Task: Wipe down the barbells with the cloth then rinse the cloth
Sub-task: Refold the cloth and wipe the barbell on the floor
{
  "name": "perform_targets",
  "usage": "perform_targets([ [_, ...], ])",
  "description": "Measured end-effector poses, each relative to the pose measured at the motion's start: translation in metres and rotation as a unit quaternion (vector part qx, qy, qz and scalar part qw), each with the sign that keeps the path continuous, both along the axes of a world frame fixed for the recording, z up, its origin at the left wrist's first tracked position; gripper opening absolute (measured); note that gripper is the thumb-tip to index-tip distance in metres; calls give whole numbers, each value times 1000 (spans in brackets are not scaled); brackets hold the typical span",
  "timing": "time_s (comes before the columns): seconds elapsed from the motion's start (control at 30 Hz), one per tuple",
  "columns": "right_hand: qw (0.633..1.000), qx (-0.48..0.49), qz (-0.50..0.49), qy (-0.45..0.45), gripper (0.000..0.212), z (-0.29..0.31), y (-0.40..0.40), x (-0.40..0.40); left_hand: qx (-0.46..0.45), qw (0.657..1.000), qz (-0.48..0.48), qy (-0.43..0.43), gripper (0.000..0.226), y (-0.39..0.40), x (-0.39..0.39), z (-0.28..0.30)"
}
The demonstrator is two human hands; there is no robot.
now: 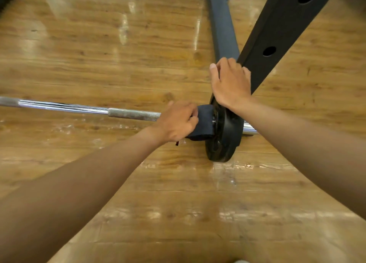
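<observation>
The chrome steel barbell (pixel 79 108) lies on the wooden floor (pixel 99 44), left hand (pixel 178 122) gripping a dark cloth (pixel 204 122) round it, right hand (pixel 229 82) flat atop the black weight plate (pixel 223 141) beside a black rack post (pixel 277 34).

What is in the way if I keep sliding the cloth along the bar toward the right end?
The black weight plate stands in the way. The left hand grips the dark cloth around the bar, right against the plate's inner face. The right hand rests on the plate's top edge. Leftward, the bar looks unobstructed.
</observation>
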State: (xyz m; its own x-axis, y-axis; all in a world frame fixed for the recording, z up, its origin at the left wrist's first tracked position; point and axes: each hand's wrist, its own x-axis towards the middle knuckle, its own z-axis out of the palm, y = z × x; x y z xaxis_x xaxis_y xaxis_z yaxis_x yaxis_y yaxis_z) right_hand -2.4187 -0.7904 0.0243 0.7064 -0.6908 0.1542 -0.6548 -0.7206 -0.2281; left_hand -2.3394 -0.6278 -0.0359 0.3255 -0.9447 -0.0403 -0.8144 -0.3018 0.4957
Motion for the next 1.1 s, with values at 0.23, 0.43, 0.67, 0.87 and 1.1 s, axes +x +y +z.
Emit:
perform_targets([
  [0.23,999,18,27,-20,54,-11,-8,6,-69,990,113,-37,36,-23,-23,-36],
  [0.43,999,21,-13,-20,52,-8,2,-4,74,977,-3,-199,49,6,29,-37],
  [0.67,999,46,2,-6,55,-3,9,2,153,975,16,-158,42,-35,-3,-10],
  [0.87,1000,27,-12,2,58,0,15,2,57,976,-79,-194,43,4,24,-38],
  [1.1,1000,6,-10,27,59,4,18,5,141,977,-44,-154,49,17,13,-16],
])
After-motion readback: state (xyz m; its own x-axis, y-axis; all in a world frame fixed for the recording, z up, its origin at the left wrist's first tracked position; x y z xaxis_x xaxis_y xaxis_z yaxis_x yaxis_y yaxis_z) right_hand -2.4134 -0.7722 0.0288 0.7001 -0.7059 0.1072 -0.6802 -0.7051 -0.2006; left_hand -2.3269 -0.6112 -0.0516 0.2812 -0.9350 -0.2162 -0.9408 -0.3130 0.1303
